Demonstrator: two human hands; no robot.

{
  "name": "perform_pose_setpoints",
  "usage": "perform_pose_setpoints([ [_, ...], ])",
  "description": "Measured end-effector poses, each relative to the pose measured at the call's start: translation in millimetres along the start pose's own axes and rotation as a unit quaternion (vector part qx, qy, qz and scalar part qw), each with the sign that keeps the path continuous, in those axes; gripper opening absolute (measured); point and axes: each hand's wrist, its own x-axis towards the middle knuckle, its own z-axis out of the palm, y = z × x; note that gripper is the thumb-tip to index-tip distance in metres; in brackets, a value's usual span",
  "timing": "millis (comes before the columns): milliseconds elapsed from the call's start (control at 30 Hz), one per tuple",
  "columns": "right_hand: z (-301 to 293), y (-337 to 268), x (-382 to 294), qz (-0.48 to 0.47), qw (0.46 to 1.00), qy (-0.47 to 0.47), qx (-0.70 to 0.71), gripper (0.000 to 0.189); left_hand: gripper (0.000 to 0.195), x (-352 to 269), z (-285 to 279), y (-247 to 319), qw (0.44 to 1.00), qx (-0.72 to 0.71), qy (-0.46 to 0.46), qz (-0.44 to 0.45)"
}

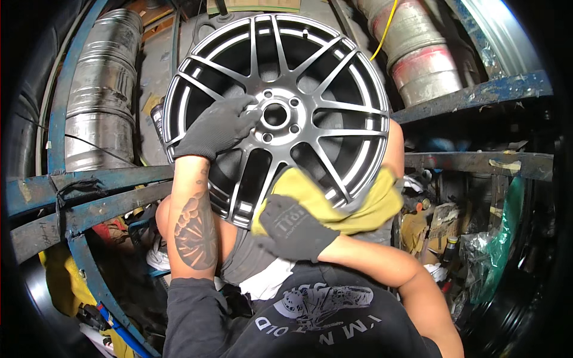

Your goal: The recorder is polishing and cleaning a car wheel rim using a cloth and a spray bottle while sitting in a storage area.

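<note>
Before me is a dark, glossy alloy car wheel (309, 87) with paired spokes, facing up towards me. Around its open centre bore sit several lug holes in a bright hub. My left hand (219, 125), in a dark grey knit glove, lies across the spokes on the left, its fingertips at the hub's edge. At the wheel's near rim, my right hand (297, 228), also gloved, presses a yellow cloth (309, 188) against the lower spokes and rim. The cloth is blurred and trails right over the rim towards my knee. My right fingertips are partly hidden.
Stacked silver metal wheel barrels (100, 89) line the left, and more barrels (416, 49) stand at the upper right. Blue steel rails (474, 96) run on both sides of me. A yellow cord (386, 29) hangs behind the wheel. Clutter with green plastic film (508, 241) lies low on the right.
</note>
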Motion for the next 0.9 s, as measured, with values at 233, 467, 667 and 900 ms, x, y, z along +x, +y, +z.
perform_pose_setpoints([
  [233,15,15,-38,0.026,0.993,0.010,0.118,0.039,0.042,2,5,-13,1.000,0.000,0.011,0.006],
  [467,-12,36,-93,-0.016,0.992,0.064,0.106,0.041,0.041,1,2,-9,0.998,0.036,0.029,0.031],
  [667,-24,59,-142,0.058,0.996,0.038,-0.052,0.049,0.043,-14,5,-6,0.998,0.043,0.038,0.017],
  [900,-38,28,-94,0.167,0.978,0.062,-0.108,0.070,0.045,-14,8,9,0.997,0.057,0.013,-0.040],
])
